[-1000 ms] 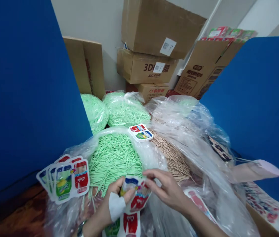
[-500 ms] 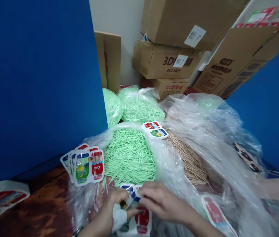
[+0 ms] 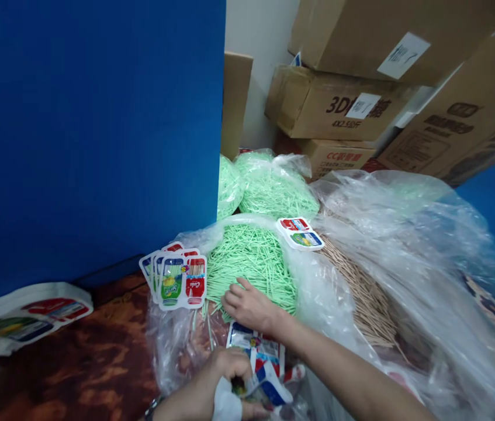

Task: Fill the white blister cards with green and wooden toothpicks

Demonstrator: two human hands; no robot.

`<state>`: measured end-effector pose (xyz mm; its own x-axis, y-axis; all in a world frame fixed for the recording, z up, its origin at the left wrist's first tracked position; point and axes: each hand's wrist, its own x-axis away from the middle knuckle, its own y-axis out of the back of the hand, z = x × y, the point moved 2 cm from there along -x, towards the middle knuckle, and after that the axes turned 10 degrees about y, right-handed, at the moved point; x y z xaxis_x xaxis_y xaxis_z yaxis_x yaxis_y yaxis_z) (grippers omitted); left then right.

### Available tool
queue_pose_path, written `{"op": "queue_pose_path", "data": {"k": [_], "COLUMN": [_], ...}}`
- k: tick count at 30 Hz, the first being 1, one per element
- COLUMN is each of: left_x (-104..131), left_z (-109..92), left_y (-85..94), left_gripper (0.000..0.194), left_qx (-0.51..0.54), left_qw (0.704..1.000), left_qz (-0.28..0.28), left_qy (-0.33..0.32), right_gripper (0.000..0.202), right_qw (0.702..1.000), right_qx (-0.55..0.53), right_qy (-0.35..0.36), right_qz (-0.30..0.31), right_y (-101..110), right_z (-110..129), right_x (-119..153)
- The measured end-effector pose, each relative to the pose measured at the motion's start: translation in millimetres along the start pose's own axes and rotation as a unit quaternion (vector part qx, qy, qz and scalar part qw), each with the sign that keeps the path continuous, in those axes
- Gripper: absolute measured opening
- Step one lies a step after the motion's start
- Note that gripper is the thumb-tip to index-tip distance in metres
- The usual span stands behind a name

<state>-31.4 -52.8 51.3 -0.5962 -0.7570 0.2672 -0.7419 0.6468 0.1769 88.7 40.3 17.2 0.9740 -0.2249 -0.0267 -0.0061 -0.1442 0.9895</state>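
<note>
Blue panel point(image 3: 93, 140) stands at left, above a large printed packet point(image 3: 49, 313). Fanned packets point(image 3: 179, 282) lie at the left edge of the green sticks point(image 3: 251, 248). The left hand point(image 3: 230, 374) is closed around a bent packet point(image 3: 271, 386), near the bottom of the view. The right hand point(image 3: 249, 305) rests on the green sticks, fingers partly curled; whether it grips any cannot be told. A flat packet point(image 3: 267, 351) lies below its wrist. Rightward: a two-part card point(image 3: 300, 234), brown sticks point(image 3: 361, 286) and clear plastic point(image 3: 431, 251).
</note>
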Motion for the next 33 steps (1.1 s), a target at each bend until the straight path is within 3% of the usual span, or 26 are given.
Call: {"op": "queue_pose_path", "data": {"k": [7,10,13,18,22,29,33], "left_x": [1,-1,-2,-3,-1,-1,-1], "left_z": [-4,-1,3,7,11,13,8], "left_y": [4.2,2.8,-0.3,-3.2,-3.3,-3.9,-2.2], "left_gripper": [0.037,0.035,0.036,0.038,0.035,0.034,0.035], "left_qx": [0.027,0.029,0.031,0.021,0.044,0.062,0.046], "left_qw": [0.999,0.999,0.999,0.999,0.999,0.997,0.998], "left_qz": [0.014,0.019,0.028,0.019,0.028,0.025,0.01], "left_qy": [0.014,0.015,0.021,0.02,0.015,0.036,0.043], "right_gripper": [0.011,0.021,0.021,0.02,0.014,0.023,0.015], "right_qw": [0.996,0.983,0.968,0.954,0.949,0.948,0.978], "right_qx": [-0.016,-0.047,-0.098,-0.13,-0.135,-0.123,-0.052], "right_qy": [-0.089,-0.175,-0.23,-0.249,-0.253,-0.283,-0.193], "right_qz": [0.01,-0.021,0.007,0.102,0.134,0.082,0.061], "right_y": [-1,6,15,15,12,20,7], "right_z": [5,-2,-11,-10,-10,-17,-6], "right_x": [36,47,55,52,51,44,17]}}
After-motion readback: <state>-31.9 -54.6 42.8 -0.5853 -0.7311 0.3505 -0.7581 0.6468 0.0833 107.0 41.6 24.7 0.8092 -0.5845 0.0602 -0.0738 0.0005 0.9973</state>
